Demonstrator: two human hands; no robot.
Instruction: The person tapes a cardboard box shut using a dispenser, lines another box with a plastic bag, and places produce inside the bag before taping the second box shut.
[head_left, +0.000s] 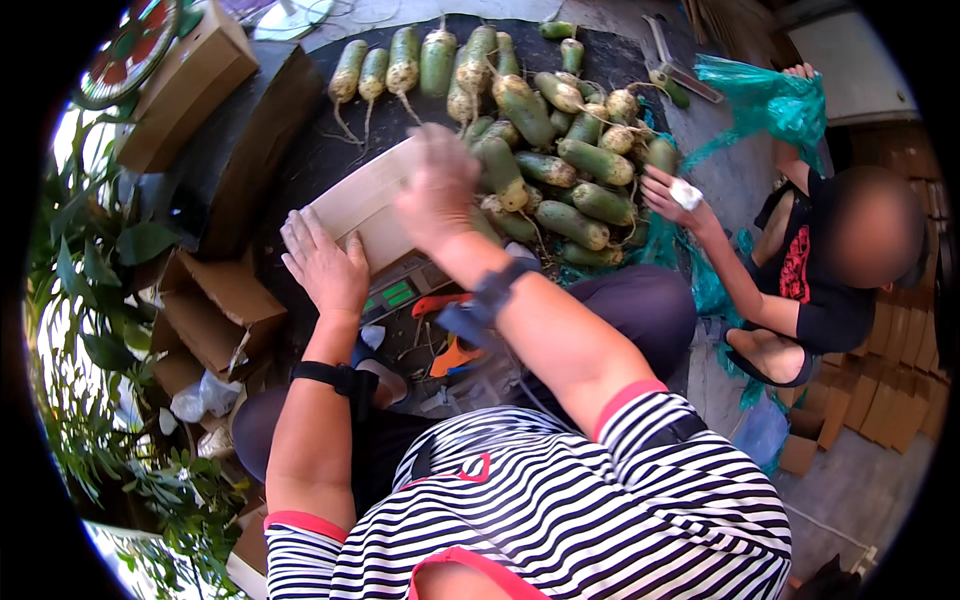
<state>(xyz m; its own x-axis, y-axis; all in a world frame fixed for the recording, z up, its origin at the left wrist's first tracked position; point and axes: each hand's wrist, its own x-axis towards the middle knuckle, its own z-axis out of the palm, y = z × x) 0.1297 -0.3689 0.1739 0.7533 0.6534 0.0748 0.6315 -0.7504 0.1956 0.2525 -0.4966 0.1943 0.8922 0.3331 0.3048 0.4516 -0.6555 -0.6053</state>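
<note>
A pale cardboard box (360, 191) lies in front of me, above a digital scale (401, 289) with lit green displays. My left hand (326, 259) rests on the box's left end, its fingers spread and its thumb lying across the cardboard. Over the right end is my right hand (439, 187), blurred by motion; I cannot tell whether its fingers grip anything. Just right of it begins a heap of green radishes (555, 169) with pale, soil-marked root ends. More radishes (405, 60) stand in a row along the far side of the dark mat (300, 161).
At right, a person (840, 247) touches the heap with one hand and holds a green plastic bag (780, 101) in the other. An orange-handled tool (454, 356) lies below the scale. Left are an open carton (214, 307), a fan (127, 49) and plants (90, 300).
</note>
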